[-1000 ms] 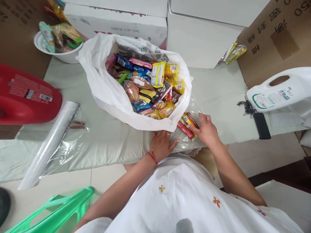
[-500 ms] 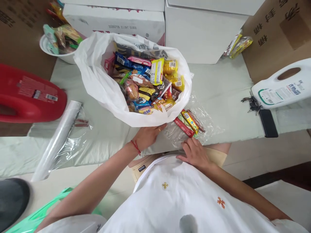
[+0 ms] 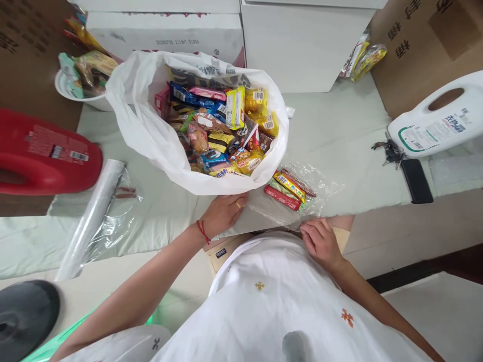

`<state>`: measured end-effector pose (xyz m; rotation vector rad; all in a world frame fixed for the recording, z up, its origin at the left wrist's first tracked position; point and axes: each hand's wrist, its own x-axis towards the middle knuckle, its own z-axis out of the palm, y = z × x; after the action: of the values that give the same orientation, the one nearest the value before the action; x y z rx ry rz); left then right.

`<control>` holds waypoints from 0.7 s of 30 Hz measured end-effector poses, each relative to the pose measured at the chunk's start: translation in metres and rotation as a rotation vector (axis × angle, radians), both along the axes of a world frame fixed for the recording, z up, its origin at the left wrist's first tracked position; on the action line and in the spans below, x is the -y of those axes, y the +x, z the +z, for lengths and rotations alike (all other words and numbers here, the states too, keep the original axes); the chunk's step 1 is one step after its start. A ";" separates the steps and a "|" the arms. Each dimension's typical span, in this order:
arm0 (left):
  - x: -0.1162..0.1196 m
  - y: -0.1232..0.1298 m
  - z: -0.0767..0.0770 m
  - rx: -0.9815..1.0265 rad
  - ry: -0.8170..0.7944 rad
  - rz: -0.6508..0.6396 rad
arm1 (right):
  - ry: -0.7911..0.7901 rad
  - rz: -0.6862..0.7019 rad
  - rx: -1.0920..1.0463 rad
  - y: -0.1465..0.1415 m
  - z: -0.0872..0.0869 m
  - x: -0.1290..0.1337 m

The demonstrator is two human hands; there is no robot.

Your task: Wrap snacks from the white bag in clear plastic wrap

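A sheet of clear plastic film (image 3: 320, 187) lies on the table, with several wrapped snacks on it: a red packet (image 3: 282, 197), a yellow packet (image 3: 290, 185) and a brown stick (image 3: 299, 182) among them. At the film's near left edge, my left hand (image 3: 225, 213) is closed, its fingertips pinching the film just below a white plastic bag. My right hand (image 3: 320, 242) has its fingers curled on the film's near right edge, by the table's front. The white bag (image 3: 158, 151) stands wide open, filled with packaged snacks (image 3: 217, 133).
On the left are a roll of plastic film (image 3: 90, 216), a red jug (image 3: 49, 151) and a white tub (image 3: 90, 100) of snacks. Keys (image 3: 390, 152), a phone (image 3: 417, 180) and a white detergent bottle (image 3: 433, 120) lie right. Boxes (image 3: 294, 48) line the back.
My right hand has moved right and slightly down along the film's near edge, away from the snacks. My left hand stays beneath the bag. The view has shifted a little.
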<state>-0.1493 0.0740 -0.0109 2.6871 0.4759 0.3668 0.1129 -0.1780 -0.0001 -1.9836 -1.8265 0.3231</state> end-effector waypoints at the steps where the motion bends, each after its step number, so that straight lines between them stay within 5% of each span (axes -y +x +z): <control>1: 0.004 0.001 0.004 0.011 0.002 -0.008 | 0.018 -0.019 -0.029 0.004 0.003 0.002; 11: 0.010 0.033 0.030 0.033 -0.151 -0.034 | 0.014 -0.244 -0.293 0.049 0.029 -0.010; 15: 0.003 0.057 0.024 0.038 -0.132 0.204 | -0.058 -0.367 -0.434 0.068 0.022 -0.028; 21: 0.008 0.098 0.007 -0.107 0.146 0.515 | -0.170 -0.447 -0.470 0.085 0.001 -0.047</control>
<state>-0.0508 0.0655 -0.0038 2.7009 1.2227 0.4091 0.1977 -0.1314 0.0008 -2.1295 -1.0687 0.7443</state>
